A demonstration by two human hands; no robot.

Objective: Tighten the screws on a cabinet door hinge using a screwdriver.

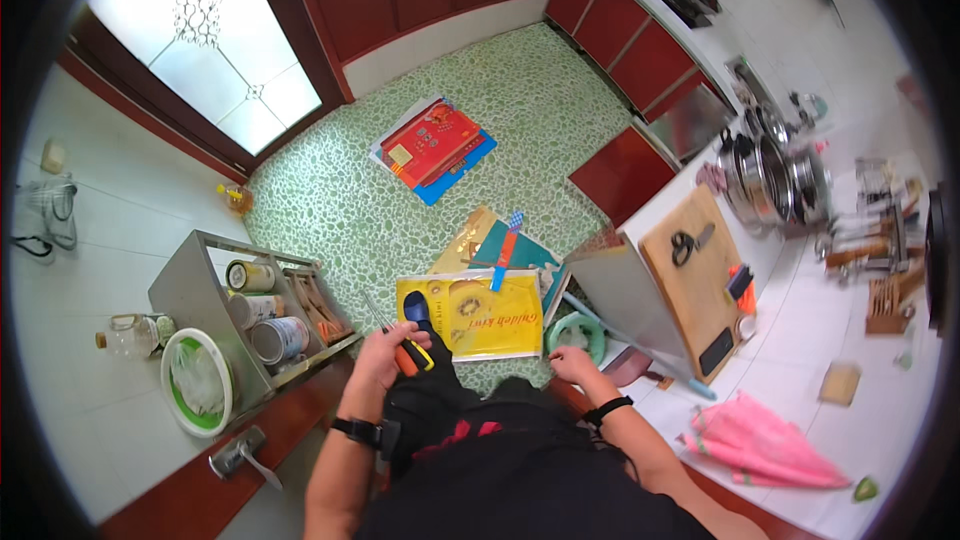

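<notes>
My left hand is closed around hand tools in front of my left leg. A thin metal shaft sticks up past the fingers, and an orange-and-black handle shows below them, like a screwdriver's. Beside it is a yellow-and-black handle, whose tool I cannot make out. My right hand has its fingers curled in near the counter; whether anything is in them is hidden. Just beyond it stands a light green round tub. A flattened yellow carton with kiwi pictures lies on the floor, partly under my dark shoe.
Red and blue flat cardboard lies farther off on the green patterned floor. A grey shelf with cans stands left. At right, the counter holds a cutting board with black scissors, pots and a pink cloth.
</notes>
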